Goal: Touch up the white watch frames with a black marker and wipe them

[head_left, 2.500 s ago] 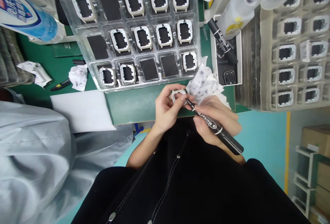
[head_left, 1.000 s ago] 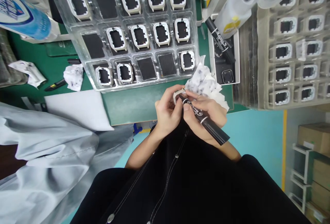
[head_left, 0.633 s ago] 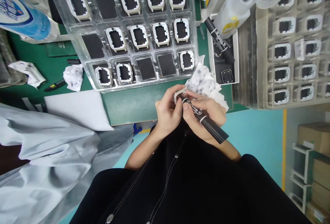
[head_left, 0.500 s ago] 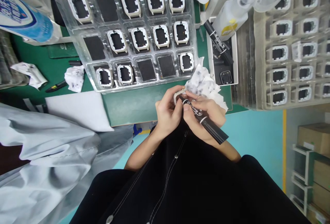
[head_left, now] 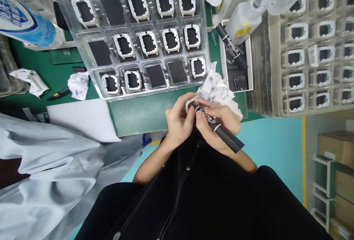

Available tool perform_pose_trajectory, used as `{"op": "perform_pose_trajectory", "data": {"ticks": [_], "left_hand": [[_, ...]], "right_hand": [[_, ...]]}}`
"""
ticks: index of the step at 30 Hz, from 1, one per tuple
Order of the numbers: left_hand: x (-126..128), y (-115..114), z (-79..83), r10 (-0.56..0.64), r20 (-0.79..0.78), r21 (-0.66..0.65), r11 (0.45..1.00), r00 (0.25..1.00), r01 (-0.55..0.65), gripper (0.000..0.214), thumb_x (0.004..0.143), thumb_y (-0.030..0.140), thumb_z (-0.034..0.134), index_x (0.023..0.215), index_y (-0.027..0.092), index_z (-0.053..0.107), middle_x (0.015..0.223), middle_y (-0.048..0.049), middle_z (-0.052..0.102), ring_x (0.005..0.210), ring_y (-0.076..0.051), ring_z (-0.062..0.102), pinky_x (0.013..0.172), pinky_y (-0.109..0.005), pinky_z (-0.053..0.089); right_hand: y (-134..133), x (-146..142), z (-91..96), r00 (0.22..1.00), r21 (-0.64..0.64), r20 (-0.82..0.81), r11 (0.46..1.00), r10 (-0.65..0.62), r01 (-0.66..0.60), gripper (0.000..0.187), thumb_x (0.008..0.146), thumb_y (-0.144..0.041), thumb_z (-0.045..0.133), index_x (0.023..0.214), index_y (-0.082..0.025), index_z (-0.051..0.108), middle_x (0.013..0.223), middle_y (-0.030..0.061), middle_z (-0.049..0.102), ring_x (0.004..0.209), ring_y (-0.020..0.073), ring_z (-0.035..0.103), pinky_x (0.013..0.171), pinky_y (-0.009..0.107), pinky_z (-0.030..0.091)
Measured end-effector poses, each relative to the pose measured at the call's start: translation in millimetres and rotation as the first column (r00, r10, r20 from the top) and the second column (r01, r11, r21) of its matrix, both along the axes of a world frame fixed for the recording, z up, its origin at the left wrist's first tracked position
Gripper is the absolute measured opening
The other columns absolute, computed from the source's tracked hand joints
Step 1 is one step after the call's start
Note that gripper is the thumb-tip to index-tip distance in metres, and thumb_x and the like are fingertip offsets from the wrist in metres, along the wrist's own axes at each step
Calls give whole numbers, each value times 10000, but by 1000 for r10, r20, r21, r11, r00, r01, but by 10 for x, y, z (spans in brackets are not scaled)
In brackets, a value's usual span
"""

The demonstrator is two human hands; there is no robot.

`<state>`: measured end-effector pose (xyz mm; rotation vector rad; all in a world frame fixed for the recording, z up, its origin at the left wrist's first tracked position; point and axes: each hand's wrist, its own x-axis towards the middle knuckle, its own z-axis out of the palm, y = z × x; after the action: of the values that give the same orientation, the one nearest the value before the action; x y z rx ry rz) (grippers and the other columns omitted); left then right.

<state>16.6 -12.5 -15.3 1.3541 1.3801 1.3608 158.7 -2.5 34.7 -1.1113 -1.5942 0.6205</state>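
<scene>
My left hand [head_left: 178,122] grips a small white frame part [head_left: 189,102] just above the near edge of the green table [head_left: 143,112]. My right hand [head_left: 218,124] holds a black marker [head_left: 221,131], its tip against the white frame. Both hands are close together, fingers touching around the part. A crumpled ink-stained white cloth [head_left: 217,89] lies right behind my right hand. Beyond it stands a clear plastic tray [head_left: 94,87] with several white frames in its pockets; some pockets hold only dark pads.
A white box [head_left: 249,63] at the right holds a second black marker [head_left: 231,46] and a small dark part. A stack of trays [head_left: 312,52] fills the far right. A spray bottle [head_left: 243,18], white paper [head_left: 83,118], crumpled wipes [head_left: 79,85] and a person's grey sleeve [head_left: 49,170] are around.
My hands have drawn closer together and the marker has swung steeper, its tip now tight on the frame part. The view has drifted slightly; the table things have not moved.
</scene>
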Motion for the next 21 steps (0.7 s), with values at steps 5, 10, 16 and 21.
{"op": "perform_pose_trajectory", "data": {"ticks": [5, 10, 16, 21], "left_hand": [[13, 40, 55, 13, 23, 33, 999, 1000, -13, 254, 1128, 334, 723, 1343, 222, 796, 1160, -37, 868, 757, -99, 720, 684, -213, 585], [14, 61, 77, 30, 11, 35, 999, 999, -30, 250, 1136, 386, 727, 1302, 219, 812, 1113, -37, 872, 697, -92, 688, 626, -215, 548], [8, 61, 64, 18, -5, 25, 1000, 1000, -18, 278, 1148, 419, 713, 1312, 219, 816, 1143, -57, 881, 791, -129, 764, 684, -244, 593], [10, 53, 57, 18, 8, 40, 999, 1000, -18, 257, 1148, 395, 721, 1320, 229, 816, 1144, -49, 880, 812, -129, 775, 692, -241, 599]], "right_hand": [[12, 2, 3, 1000, -12, -21, 1000, -5, 5, 237, 949, -130, 851, 1082, -279, 724, 1083, 29, 920, 1072, 290, 932, 947, 422, 815], [51, -6, 12, 998, -30, -59, 999, -21, 20, 182, 990, -168, 836, 1039, -283, 703, 1024, 16, 917, 1056, 274, 934, 890, 374, 807], [77, 6, 36, 995, -72, -88, 996, -53, 46, 178, 1003, -242, 868, 1006, -296, 698, 978, -12, 911, 1001, 260, 936, 790, 337, 792], [79, 13, 25, 995, -68, -84, 996, -56, 50, 175, 1001, -245, 872, 1006, -293, 704, 1001, -16, 917, 990, 249, 936, 802, 325, 786]]}}
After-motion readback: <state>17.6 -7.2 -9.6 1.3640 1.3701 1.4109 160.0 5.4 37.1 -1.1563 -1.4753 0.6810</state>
